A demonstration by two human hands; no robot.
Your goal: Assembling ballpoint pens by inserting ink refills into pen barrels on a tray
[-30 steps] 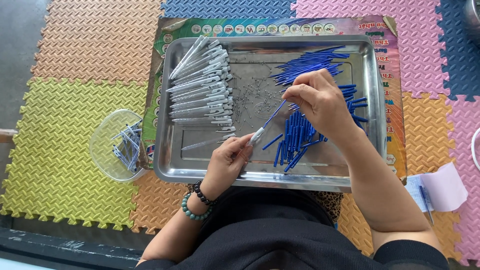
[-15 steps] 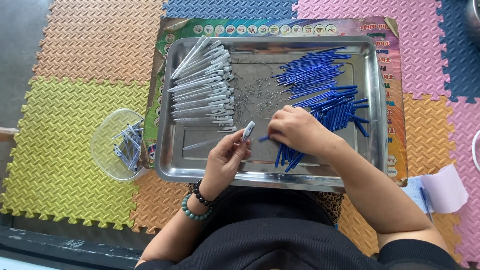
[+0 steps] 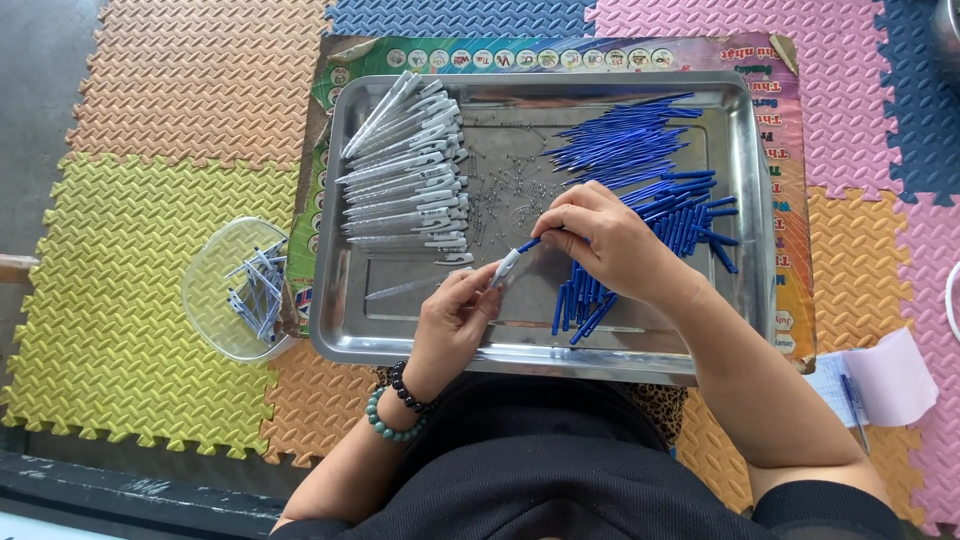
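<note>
At the far left, at about nine o'clock from the tray, a clear plastic lid (image 3: 235, 290) lies on the foam floor mats (image 3: 110, 300) and holds a small heap of blue-and-clear pen parts (image 3: 255, 290). Next comes the steel tray (image 3: 400, 345), set on a printed poster sheet (image 3: 790, 150). In its ten o'clock corner a fanned stack of white pen barrels (image 3: 405, 175) lies in neat rows (dozens of them, too many to count), and one more barrel (image 3: 405, 288) lies apart just below. Tiny metal springs (image 3: 510, 185) are scattered at twelve o'clock in the tray's middle.

The left hand (image 3: 452, 322), beaded bracelets at the wrist, has its grip pinched on a white pen barrel (image 3: 505, 268), tilted up toward one o'clock. The right hand (image 3: 605, 245) grasps a blue refill (image 3: 535, 242) between fingertips, its end at the mouth of that barrel; how far in it sits I cannot tell.

Under and beyond the right hand, from two to five o'clock, lies the pile of blue refills (image 3: 640, 150). Judging by both piles, much of the work seems left. At far right, paper slips with a pen (image 3: 880, 385) rest on the mats.
</note>
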